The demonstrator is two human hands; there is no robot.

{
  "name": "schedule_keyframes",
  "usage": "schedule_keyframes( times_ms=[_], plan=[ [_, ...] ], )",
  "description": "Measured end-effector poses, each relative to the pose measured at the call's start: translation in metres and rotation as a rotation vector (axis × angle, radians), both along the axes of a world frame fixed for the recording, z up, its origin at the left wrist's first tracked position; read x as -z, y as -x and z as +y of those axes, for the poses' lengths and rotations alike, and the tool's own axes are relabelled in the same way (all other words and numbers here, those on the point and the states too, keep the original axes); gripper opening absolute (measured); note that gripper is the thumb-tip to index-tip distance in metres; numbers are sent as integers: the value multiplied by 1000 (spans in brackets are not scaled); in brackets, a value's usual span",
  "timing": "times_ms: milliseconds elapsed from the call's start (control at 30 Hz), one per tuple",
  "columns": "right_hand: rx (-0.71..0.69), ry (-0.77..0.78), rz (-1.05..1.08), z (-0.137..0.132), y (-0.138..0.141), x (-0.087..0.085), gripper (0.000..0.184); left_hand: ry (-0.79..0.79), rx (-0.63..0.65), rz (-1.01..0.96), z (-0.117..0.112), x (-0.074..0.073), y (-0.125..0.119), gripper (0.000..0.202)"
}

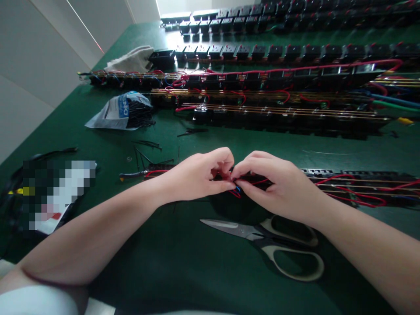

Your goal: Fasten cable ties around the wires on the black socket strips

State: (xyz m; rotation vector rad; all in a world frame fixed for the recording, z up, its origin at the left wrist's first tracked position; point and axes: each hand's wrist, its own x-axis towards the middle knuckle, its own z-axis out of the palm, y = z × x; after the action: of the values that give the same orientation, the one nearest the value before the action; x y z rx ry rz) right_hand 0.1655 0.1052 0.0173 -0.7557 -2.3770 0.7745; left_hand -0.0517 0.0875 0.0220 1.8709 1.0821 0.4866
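Observation:
My left hand (210, 173) and my right hand (274, 179) meet fingertip to fingertip over a long black strip (380, 177) with red wires and thin metal rods. Thumb and fingers of each are pinched closed around a small dark thing, mostly hidden. A blue and red wire loop (237, 191) pokes out just below the fingertips. Scissors (244, 228) with pale-rimmed handles lie closer to me, under my right hand, blades pointing left. Several loose black cable ties (146, 155) are scattered left of my left hand.
A clear bag of black cable ties (126, 111) lies behind my left hand. Long wired socket strips (282, 116) run across the back of the green table (157, 262). A grey cloth (131, 60) is at the back left. Black cables (19, 205) and a blurred-out packet (65, 197) lie at left.

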Motion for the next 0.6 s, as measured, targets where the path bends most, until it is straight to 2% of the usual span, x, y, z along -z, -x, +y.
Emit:
schedule_keyframes(
  times_ms=[400,600],
  plan=[
    [-15,8,1,1,0,-2,20,-38,25,43,1,-3,0,19],
    [7,74,-7,2,-2,-4,15,-83,43,51,1,-3,-1,20]
  ],
)
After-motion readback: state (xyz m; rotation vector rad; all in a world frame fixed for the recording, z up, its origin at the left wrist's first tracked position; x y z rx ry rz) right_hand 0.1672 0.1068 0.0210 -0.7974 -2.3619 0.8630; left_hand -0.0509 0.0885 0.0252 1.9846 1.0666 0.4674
